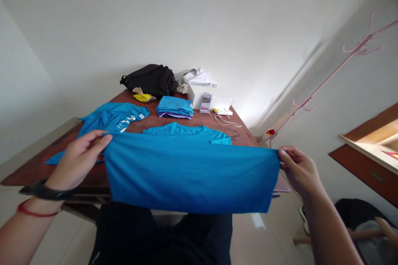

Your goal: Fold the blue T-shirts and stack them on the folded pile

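A blue T-shirt (189,174) is stretched between my two hands, its lower part hanging over the near table edge above my legs. Its collar and sleeves lie on the tabletop beyond. My left hand (82,153) pinches the cloth at the left corner between thumb and fingers. At the right corner, my right hand (298,167) grips the shirt the same way. Left of it, another blue T-shirt (108,118) with a white print lies loosely spread. Behind, a stack of folded shirts (174,107), blue on top with purple below, rests on the table.
The brown wooden table (137,126) stands against the wall. At its back are a black backpack (149,79), a yellow item (144,97), a white box (197,95) and a white cable (228,122). A pink coat rack (326,68) leans in view at the right, near a wooden drawer (370,174).
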Tool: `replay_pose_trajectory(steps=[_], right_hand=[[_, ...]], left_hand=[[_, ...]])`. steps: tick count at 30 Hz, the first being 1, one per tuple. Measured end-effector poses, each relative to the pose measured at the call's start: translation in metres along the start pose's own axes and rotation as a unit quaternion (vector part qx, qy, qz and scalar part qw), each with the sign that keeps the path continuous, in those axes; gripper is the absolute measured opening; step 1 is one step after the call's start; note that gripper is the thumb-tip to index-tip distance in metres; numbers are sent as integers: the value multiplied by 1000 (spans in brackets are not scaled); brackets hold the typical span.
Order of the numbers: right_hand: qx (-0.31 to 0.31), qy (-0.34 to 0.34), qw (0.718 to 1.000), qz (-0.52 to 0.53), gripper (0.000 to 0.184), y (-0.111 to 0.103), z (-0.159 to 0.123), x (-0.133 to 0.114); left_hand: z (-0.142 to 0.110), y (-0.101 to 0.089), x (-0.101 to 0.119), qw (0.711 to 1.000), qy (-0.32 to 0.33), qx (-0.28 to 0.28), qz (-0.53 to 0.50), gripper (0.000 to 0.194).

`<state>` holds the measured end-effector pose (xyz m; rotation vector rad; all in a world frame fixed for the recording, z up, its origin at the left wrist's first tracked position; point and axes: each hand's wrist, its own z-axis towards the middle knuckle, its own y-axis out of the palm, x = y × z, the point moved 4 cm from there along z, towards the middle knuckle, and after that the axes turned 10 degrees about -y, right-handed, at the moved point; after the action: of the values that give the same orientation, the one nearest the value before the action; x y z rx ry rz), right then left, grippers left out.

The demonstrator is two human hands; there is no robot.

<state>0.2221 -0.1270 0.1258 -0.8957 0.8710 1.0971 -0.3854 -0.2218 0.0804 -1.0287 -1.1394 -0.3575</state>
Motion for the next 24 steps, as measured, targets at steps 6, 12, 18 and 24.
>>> replay_pose_trajectory(steps=[6,12,18,24], right_hand=[[-50,-3,997,-64,55,73,85,72],[-77,-43,975,-203,57,123,146,135],[-95,-44,954,-280,38,143,167,178],[-98,-55,923,-368,32,139,173,191]], left_hand=[[93,72,7,996,78,15,51,42],[151,110,-12,986,80,-5,146,31],[180,127,-19,973,84,-25,212,26],[194,137,-19,967,104,-23,233,28]])
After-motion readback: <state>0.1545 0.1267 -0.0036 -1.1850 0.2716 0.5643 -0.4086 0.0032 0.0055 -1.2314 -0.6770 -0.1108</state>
